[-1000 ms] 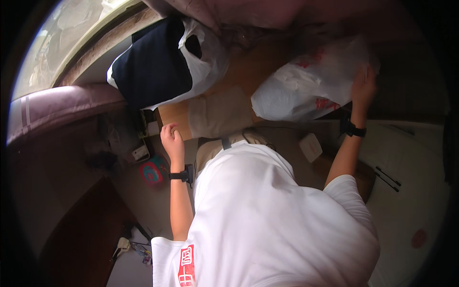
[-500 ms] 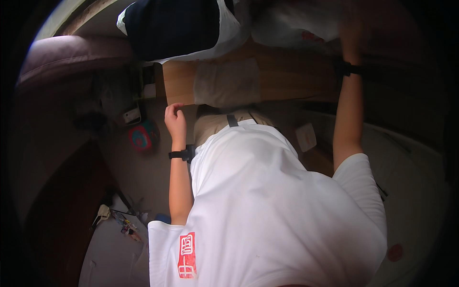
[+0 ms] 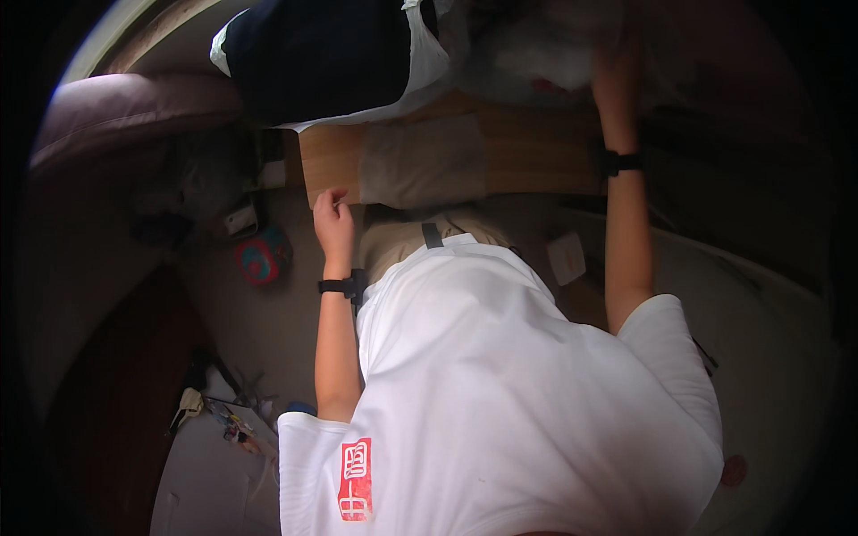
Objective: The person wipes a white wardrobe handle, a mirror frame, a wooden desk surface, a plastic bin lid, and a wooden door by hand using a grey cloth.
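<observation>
In the dim far right, my right hand [image 3: 617, 87] is at a whitish plastic bag [image 3: 554, 62] with a little red print. The fingers are dark and blurred, but the bag shifts along with the hand, so it appears closed on it. My left hand [image 3: 333, 225] hangs by the near left corner of a wooden table [image 3: 331, 156]. Its fingers are loosely bent, the thumb stands a little apart, and nothing shows in it. Left of the plastic bag, a white bag [image 3: 429, 58] surrounds a large dark cloth-like bundle [image 3: 317, 62].
A greyish cloth [image 3: 422, 161] lies across the table. At the far left is a mauve padded edge [image 3: 134, 112]. A red-and-teal round object [image 3: 263, 257] sits on the floor, left of my left hand. A pale grey surface [image 3: 210, 473] with small items stands at the lower left.
My right hand has moved left and slightly nearer, and the plastic bag's red print has shifted the same way. My left hand has barely moved.
</observation>
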Demonstrator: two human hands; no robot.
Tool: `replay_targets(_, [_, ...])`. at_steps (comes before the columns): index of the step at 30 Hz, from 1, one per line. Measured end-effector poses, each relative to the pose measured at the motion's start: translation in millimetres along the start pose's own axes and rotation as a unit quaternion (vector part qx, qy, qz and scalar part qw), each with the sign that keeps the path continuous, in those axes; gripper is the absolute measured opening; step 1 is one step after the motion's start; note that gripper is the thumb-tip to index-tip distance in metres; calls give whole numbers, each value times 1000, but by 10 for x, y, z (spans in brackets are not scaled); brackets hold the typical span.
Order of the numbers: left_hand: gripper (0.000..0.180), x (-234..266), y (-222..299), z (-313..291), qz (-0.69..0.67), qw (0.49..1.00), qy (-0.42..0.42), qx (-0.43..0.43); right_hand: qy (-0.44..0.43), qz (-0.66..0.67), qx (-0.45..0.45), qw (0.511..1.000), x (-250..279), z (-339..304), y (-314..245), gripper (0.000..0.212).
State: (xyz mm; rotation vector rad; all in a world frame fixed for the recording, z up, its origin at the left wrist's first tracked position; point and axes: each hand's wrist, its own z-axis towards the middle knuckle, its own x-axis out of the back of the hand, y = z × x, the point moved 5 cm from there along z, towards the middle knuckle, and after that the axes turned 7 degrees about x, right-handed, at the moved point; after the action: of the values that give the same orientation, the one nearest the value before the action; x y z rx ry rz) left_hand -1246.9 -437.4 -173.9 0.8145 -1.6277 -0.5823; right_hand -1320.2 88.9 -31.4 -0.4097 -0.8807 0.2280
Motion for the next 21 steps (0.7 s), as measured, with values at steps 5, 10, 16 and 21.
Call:
replay_targets(5, [17, -573, 52, 172, 71, 993, -71, -60, 43, -55, -18, 997, 61, -936, -944, 23])
replay_targets(10, [21, -1382, -173, 444, 218, 953, -165, -135, -261, 24, -57, 963, -1246, -2400, -1217, 43])
replay_targets(16, [54, -1506, -778, 599, 326, 923, -8, -206, -423, 32, -52, 904, -2383, -3154, -1784, 69])
replay_targets(21, [82, -1293, -714, 535, 348, 935, -64, -19, -417, -3, -41, 908, -2808, -3354, -2146, 74])
